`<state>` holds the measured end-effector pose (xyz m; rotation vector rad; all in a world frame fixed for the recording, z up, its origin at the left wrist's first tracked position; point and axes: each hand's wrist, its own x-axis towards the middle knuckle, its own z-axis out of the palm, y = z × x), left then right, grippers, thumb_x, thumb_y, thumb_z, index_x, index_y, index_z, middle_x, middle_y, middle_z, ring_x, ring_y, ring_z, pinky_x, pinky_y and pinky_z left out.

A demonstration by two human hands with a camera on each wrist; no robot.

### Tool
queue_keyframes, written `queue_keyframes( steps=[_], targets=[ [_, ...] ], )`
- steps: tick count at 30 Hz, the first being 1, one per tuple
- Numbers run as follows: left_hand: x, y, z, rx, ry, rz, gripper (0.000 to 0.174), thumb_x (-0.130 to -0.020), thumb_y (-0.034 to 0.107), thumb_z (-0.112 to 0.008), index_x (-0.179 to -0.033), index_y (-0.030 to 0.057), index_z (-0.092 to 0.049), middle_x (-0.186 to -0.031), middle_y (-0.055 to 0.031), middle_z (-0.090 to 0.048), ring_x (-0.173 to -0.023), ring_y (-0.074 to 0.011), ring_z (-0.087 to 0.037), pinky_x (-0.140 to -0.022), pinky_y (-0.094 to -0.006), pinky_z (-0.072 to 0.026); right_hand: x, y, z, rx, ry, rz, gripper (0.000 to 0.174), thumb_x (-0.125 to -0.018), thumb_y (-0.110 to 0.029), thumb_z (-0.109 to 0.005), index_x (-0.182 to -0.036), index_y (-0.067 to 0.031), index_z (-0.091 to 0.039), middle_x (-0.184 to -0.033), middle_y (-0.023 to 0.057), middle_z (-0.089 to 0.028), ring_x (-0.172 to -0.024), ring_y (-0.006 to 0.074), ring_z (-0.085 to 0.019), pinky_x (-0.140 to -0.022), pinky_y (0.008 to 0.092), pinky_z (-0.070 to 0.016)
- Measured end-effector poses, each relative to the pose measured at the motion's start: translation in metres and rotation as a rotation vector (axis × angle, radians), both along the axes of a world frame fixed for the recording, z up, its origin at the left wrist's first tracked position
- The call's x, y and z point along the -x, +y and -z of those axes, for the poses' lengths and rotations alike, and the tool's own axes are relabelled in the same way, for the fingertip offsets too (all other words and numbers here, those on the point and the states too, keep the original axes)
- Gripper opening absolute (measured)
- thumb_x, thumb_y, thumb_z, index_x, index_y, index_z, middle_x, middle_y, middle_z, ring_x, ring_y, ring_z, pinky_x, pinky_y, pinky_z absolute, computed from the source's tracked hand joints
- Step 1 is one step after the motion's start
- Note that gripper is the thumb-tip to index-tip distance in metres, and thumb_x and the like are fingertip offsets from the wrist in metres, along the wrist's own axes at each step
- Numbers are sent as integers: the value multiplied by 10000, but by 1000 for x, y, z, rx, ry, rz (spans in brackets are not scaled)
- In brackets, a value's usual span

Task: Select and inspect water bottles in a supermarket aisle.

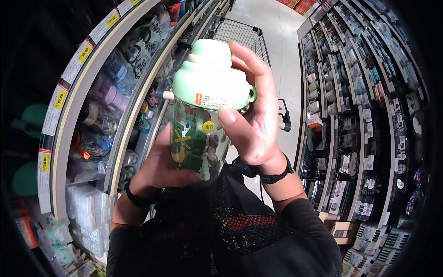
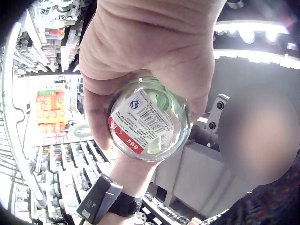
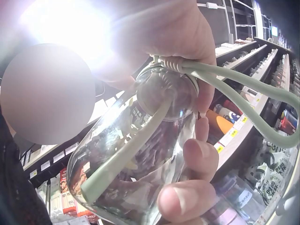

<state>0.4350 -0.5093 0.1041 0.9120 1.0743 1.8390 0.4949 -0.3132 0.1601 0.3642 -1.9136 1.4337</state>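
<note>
A clear water bottle with a puffy mint-green lid is held up before the chest, slightly tilted. My left hand grips its lower body, thumb across the front. My right hand holds the lid from the right side, thumb near the lid's lower rim. On the bottle's base is a white and red barcode label, seen in the left wrist view under the left hand. Through the clear wall, the right wrist view shows a pale green straw. A green cord loop hangs from the lid end.
Shelves of bottles with price tags line the left side, close to the left arm. More stocked shelves rise at right. A wire shopping cart stands ahead in the aisle, its handle behind the bottle.
</note>
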Motion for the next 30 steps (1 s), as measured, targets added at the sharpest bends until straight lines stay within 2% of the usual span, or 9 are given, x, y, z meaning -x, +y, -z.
queue_keyframes(
  steps=[14, 16, 18, 19, 22, 23, 24, 27, 30],
  targets=[
    [14, 1, -34, 245, -296, 42, 982, -700, 127, -861, -1493, 9, -294, -1296, -101, -571, -1174, -203, -589, -986, -371, -494, 18, 19, -7, 201, -231, -102, 870, -800, -220, -828, -1484, -15, -331, -1215, 159, -610, -1144, 229, -606, -986, 358, -492],
    [15, 14, -25, 159, -177, -52, 974, -770, 148, -778, -1551, 9, -212, -1423, -143, -481, -1298, -218, -504, -1094, -371, -405, 30, 31, 12, 271, -294, -147, 802, -832, -211, -808, -1471, -18, -363, -1201, 139, -621, -1118, 214, -615, -974, 341, -493],
    [24, 27, -17, 212, -144, -270, 1072, -816, 424, -758, -1590, 42, -122, -1393, -168, -511, -1146, -249, -604, -927, -365, -524, 40, 37, 31, 464, -350, -172, 715, -882, -216, -763, -1456, -15, -387, -1203, 115, -621, -1081, 190, -625, -893, 321, -539],
    [25, 25, -14, 148, -104, -249, 1031, -876, 465, -694, -1593, 27, -96, -1486, -201, -438, -1238, -286, -571, -968, -365, -513, 40, 36, 36, 611, -389, -182, 637, -925, -238, -710, -1440, -19, -405, -1200, 97, -620, -1035, 171, -637, -799, 312, -581],
    [28, 31, -14, -34, 10, -374, 1021, -888, 498, -677, -1577, -12, -121, -1547, -218, -372, -1331, -306, -512, -1016, -371, -494, 43, 33, 43, 876, -485, -62, 515, -985, -357, -611, -1348, -12, -492, -1179, 117, -636, -1001, 208, -671, -805, 359, -605],
    [32, 30, -8, -143, 33, -358, 768, -950, 272, -610, -1547, -42, -243, -1540, -186, -376, -1361, -256, -460, -1120, -377, -398, 44, 35, 48, 872, -486, -65, 515, -985, -357, -611, -1348, -12, -492, -1179, 117, -636, -1001, 208, -671, -805, 359, -605],
    [33, 31, -12, -149, 35, -364, 768, -950, 272, -610, -1547, -42, -243, -1540, -186, -376, -1361, -256, -460, -1120, -377, -398, 46, 36, 55, 960, -510, -197, 524, -999, -425, -549, -1324, -16, -514, -1196, 133, -642, -1042, 230, -668, -870, 392, -585],
    [30, 38, -30, -168, 39, -337, 621, -1019, 288, -566, -1496, -46, -351, -1400, -174, -535, -919, -199, -710, -598, -259, -613, 45, 33, 62, 1112, -554, -371, 600, -1027, -527, -416, -1298, -7, -545, -1233, 175, -648, -1118, 288, -662, -963, 460, -561],
    [25, 38, -42, -94, 59, -299, 559, -1036, 251, -534, -1493, -29, -374, -1331, -164, -590, -828, -191, -717, -625, -263, -613, 34, 27, 52, 1172, -557, -452, 613, -1039, -532, -374, -1304, -3, -537, -1249, 178, -643, -1131, 286, -658, -973, 454, -556]
  ],
)
